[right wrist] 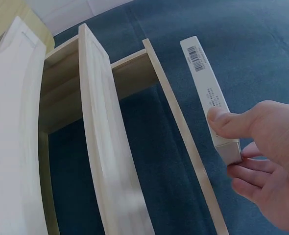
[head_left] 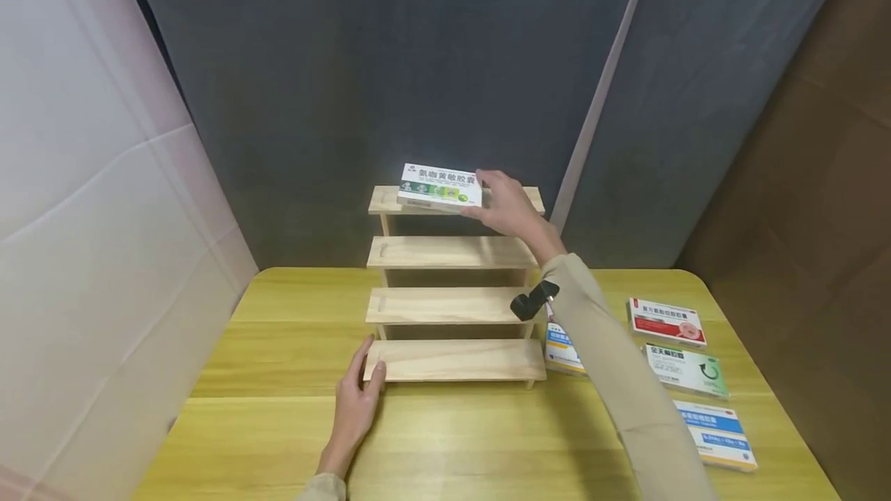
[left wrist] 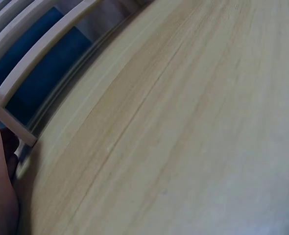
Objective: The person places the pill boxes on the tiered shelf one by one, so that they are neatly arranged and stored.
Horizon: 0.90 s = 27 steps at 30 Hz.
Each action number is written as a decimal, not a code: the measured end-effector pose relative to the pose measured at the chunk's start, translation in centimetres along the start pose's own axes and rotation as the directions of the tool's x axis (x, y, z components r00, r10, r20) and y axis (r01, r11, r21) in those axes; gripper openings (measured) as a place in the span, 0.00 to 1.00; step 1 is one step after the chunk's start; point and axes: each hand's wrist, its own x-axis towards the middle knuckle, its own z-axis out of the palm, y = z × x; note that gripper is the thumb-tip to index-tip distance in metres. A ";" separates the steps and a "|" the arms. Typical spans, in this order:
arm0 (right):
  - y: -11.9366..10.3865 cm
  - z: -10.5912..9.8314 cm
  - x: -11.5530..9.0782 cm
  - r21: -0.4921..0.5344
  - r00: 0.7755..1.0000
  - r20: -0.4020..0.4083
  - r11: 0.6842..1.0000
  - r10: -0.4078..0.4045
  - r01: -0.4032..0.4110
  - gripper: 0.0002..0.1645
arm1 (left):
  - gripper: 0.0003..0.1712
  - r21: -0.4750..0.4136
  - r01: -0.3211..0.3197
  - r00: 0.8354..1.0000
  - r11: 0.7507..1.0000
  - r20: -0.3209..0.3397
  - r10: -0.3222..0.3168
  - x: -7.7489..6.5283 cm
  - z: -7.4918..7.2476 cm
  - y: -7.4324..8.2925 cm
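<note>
Displaying 氨咖黄敏胶囊 in large dark characters on the front panel of the white-and-green medicine carton (head_left: 438,185), above a green band of small pictures; carrying finer print too small to read. Showing a barcode and small illegible lines on a narrow long side, in the right wrist view.

Pinching the carton at its right-hand end with the right hand (head_left: 511,207): pressing the thumb on the barcode side, bracing the fingers against the opposite side. Holding it over the top tier of the four-tier wooden display rack (head_left: 452,253), showing a gap in the right wrist view. Gripping the left end of the bottom tier with the left hand (head_left: 356,400), well apart from the carton.

Aligning the carton's long axis left to right, nearly parallel to the tiers; pointing the free end left, dipping the held end slightly in the head view, facing the lettering upright toward the head camera.

Presenting, in a column at right on the wooden tabletop (head_left: 278,369): a red-and-white carton (head_left: 667,322) marked 复方 at the start, a green-and-white carton (head_left: 685,370) marked 全天麻胶囊, and a blue-and-white carton (head_left: 718,436) ending in 胶囊. Presenting another blue carton (head_left: 565,349) near the rack's right side, partly hidden behind the right sleeve (head_left: 619,362).
</note>
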 end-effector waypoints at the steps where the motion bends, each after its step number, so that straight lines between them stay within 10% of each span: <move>1: 0.0 0.0 0.1 -0.002 1.000 0.012 1.000 0.003 -0.003 0.45 | 0.31 -0.002 0.000 1.000 1.000 0.001 0.000 0.0 0.0 0.0; 9: 0.1 0.3 1.7 -0.011 0.995 0.071 0.998 -0.068 0.069 0.23 | 0.30 -0.007 0.006 1.000 1.000 0.000 -0.006 0.0 0.0 -0.3; 27: 0.5 -0.1 2.7 -0.038 0.992 0.126 0.999 0.007 -0.002 0.38 | 0.30 -0.036 0.002 1.000 0.999 0.008 -0.002 0.2 0.2 0.2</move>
